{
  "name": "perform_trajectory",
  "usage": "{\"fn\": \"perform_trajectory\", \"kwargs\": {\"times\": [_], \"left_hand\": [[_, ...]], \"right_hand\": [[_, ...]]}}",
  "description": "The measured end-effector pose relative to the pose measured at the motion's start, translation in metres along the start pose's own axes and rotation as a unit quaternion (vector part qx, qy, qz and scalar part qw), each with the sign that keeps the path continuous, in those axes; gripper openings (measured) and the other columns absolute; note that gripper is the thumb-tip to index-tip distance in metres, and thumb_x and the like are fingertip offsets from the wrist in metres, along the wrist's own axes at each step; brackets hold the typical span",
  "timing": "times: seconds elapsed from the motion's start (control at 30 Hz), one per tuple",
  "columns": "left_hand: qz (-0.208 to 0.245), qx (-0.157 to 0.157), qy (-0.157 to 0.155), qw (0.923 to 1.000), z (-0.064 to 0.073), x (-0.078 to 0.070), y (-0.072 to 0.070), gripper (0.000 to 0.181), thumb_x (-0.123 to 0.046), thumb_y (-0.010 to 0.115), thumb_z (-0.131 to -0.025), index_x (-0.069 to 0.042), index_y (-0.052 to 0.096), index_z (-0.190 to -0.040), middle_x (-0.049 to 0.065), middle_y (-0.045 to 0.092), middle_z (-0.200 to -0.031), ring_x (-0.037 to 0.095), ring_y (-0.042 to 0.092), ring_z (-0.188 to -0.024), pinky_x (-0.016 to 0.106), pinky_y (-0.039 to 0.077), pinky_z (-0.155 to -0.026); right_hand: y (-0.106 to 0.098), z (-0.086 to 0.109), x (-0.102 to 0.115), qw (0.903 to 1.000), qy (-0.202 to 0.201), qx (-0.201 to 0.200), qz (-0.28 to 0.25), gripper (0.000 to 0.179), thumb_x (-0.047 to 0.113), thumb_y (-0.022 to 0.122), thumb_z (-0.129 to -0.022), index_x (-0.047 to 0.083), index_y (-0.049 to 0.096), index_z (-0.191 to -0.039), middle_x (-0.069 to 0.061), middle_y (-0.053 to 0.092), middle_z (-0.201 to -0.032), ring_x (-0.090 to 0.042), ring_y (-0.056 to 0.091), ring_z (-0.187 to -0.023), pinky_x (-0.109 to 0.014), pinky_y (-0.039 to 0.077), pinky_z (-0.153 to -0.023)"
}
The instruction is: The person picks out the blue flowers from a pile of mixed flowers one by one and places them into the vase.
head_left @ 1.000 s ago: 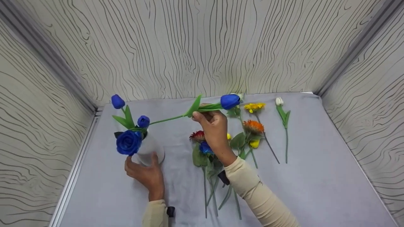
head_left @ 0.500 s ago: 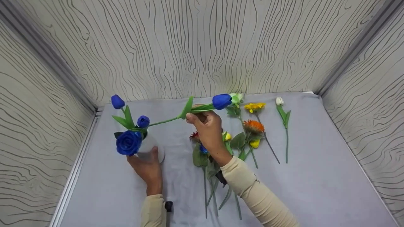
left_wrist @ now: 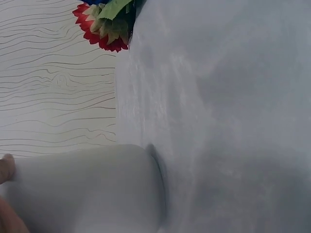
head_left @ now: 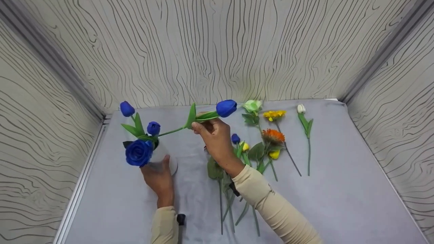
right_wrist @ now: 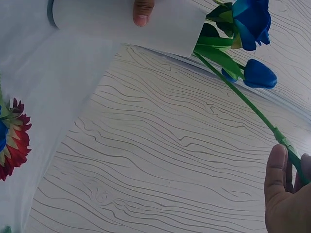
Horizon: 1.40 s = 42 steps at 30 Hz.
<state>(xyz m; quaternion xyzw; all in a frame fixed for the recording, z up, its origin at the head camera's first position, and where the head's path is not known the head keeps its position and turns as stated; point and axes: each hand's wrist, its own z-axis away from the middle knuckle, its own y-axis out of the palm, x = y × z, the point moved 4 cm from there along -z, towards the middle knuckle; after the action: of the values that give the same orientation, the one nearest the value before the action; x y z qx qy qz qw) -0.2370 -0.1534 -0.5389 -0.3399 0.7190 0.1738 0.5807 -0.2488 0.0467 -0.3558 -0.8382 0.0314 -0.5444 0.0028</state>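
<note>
A white vase (head_left: 164, 152) stands at the left of the table, holding a blue rose (head_left: 139, 152) and blue tulips (head_left: 127, 109). My left hand (head_left: 159, 181) grips the vase low on its near side, thumb along the right of its wall; the other fingers are mostly hidden. My right hand (head_left: 218, 140) pinches another blue tulip (head_left: 226, 108) by the stem near its leaves, the bloom pointing right. The stem (right_wrist: 238, 92) slants down to the vase, its lower end inside the mouth in the right wrist view. In the left wrist view, fingertips (left_wrist: 7, 167) touch the vase wall.
Several flowers lie right of the vase: a pale green rose (head_left: 252, 106), a yellow daisy-like flower (head_left: 274, 115), an orange one (head_left: 273, 135), a white tulip (head_left: 301, 108). A red flower (left_wrist: 104, 29) lies under my right forearm. Wood-patterned panels (head_left: 210, 51) enclose the grey cloth (head_left: 339, 189).
My right hand has moved left with the blue tulip, the stem sinking further into the vase. My left hand has closed in on the vase. The flowers under my right arm show more.
</note>
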Motion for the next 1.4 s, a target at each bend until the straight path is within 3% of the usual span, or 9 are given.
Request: {"fn": "perform_trajectory", "kwargs": {"times": [0.17, 0.47, 0.8, 1.17, 1.4], "left_hand": [[-0.015, -0.001, 0.008, 0.9999, 0.002, 0.001, 0.000, 0.088, -0.022, 0.080, -0.080, 0.000, 0.028, -0.148, 0.015, 0.036, -0.150, 0.020, 0.031, -0.138, 0.033, 0.021, -0.113], [-0.012, -0.014, 0.042, 0.9990, 0.002, 0.002, 0.000, 0.090, -0.019, 0.083, -0.077, 0.004, 0.030, -0.147, 0.019, 0.040, -0.147, 0.023, 0.035, -0.136, 0.034, 0.025, -0.111], [-0.004, -0.015, 0.062, 0.9979, 0.004, 0.002, 0.000, 0.090, -0.015, 0.082, -0.077, 0.003, 0.029, -0.147, 0.017, 0.038, -0.149, 0.020, 0.033, -0.137, 0.030, 0.022, -0.112], [-0.001, -0.015, 0.084, 0.9963, 0.003, 0.001, 0.002, 0.089, -0.015, 0.081, -0.078, 0.003, 0.028, -0.148, 0.016, 0.037, -0.149, 0.021, 0.032, -0.138, 0.032, 0.022, -0.112], [-0.018, -0.013, 0.070, 0.9973, 0.003, 0.002, 0.002, 0.088, -0.018, 0.081, -0.079, 0.005, 0.029, -0.147, 0.019, 0.038, -0.148, 0.023, 0.033, -0.137, 0.033, 0.023, -0.112]], "right_hand": [[0.006, -0.002, -0.012, 0.9996, -0.004, 0.017, 0.023, 0.022, 0.016, 0.065, -0.093, 0.002, 0.066, -0.110, -0.009, 0.069, -0.090, -0.018, 0.067, -0.081, -0.030, 0.054, -0.076], [0.004, -0.002, 0.000, 0.9962, -0.033, 0.014, 0.079, 0.020, 0.023, 0.062, -0.095, 0.006, 0.066, -0.105, 0.001, 0.066, -0.082, -0.011, 0.063, -0.074, -0.030, 0.052, -0.068], [0.001, 0.000, 0.006, 0.9954, -0.058, -0.008, 0.076, 0.019, 0.018, 0.062, -0.095, 0.004, 0.065, -0.107, -0.002, 0.065, -0.082, -0.011, 0.063, -0.075, -0.030, 0.053, -0.069], [0.014, -0.010, -0.006, 0.9891, -0.008, 0.063, 0.133, 0.019, 0.025, 0.057, -0.098, 0.008, 0.063, -0.104, -0.001, 0.063, -0.082, -0.012, 0.061, -0.075, -0.028, 0.049, -0.066], [0.010, -0.016, 0.008, 0.9844, -0.048, 0.048, 0.162, 0.021, 0.023, 0.054, -0.100, 0.004, 0.062, -0.104, -0.001, 0.064, -0.081, -0.010, 0.060, -0.073, -0.030, 0.048, -0.065]]}}
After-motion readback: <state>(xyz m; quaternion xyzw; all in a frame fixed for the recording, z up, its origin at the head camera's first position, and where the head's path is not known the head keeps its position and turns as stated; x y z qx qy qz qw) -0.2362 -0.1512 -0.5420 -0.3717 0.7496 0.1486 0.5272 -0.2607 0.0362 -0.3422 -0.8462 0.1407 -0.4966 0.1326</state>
